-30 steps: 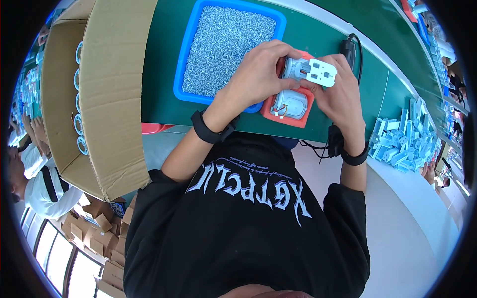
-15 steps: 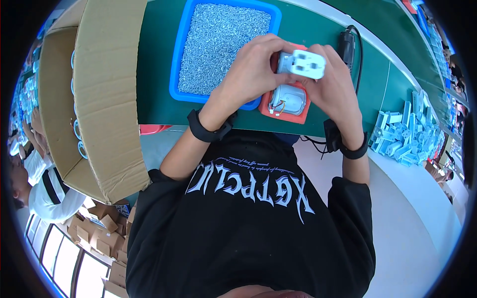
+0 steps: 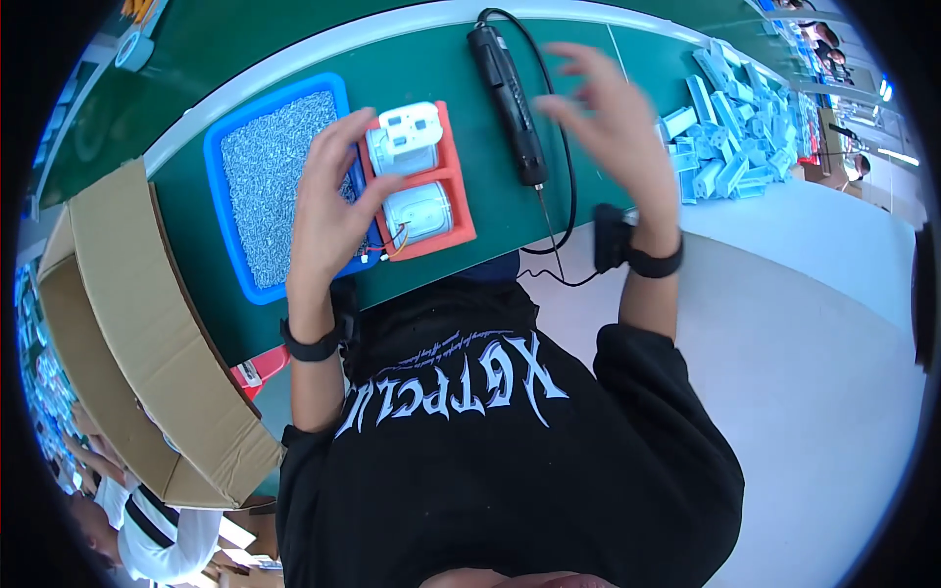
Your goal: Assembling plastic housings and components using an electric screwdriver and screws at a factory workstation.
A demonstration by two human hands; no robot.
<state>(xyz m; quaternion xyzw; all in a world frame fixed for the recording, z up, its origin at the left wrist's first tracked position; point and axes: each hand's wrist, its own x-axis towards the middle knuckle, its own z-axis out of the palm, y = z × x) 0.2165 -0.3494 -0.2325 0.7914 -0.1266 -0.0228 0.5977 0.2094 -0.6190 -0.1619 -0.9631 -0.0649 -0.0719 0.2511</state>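
Beside the red two-bay holder (image 3: 457, 196), on its left, the left hand (image 3: 328, 201) is curved, its fingers (image 3: 386, 186) parted about the left side of a white slotted bracket (image 3: 412, 130); no closed grasp is seen, and whether a fingertip touches cannot be told. The right hand (image 3: 627, 137), blurred, is raised over the desk (image 3: 431, 73) to the right of a black powered screwdriver (image 3: 512, 108), its fingers spread and empty. State of the work: the bracket lies over the upper cylindrical unit (image 3: 412, 161), which sits in the holder's far bay; the lower unit (image 3: 420, 213), in the near bay, bears no such bracket, and its loose leads (image 3: 386, 256) trail toward the left. The upper unit thus appears the further advanced, though whether its bracket is fastened cannot be told; the screwdriver lies unheld. Surroundings: a blue tray (image 3: 213, 162) of small metal screws (image 3: 265, 186), partly covered by the left hand, stands left of the holder, with a cardboard box (image 3: 167, 314) beyond. Pale blue plastic parts (image 3: 735, 127) are heaped at far right. Between holder and right hand, the screwdriver and its looping black cable (image 3: 571, 186) form the chief obstruction.
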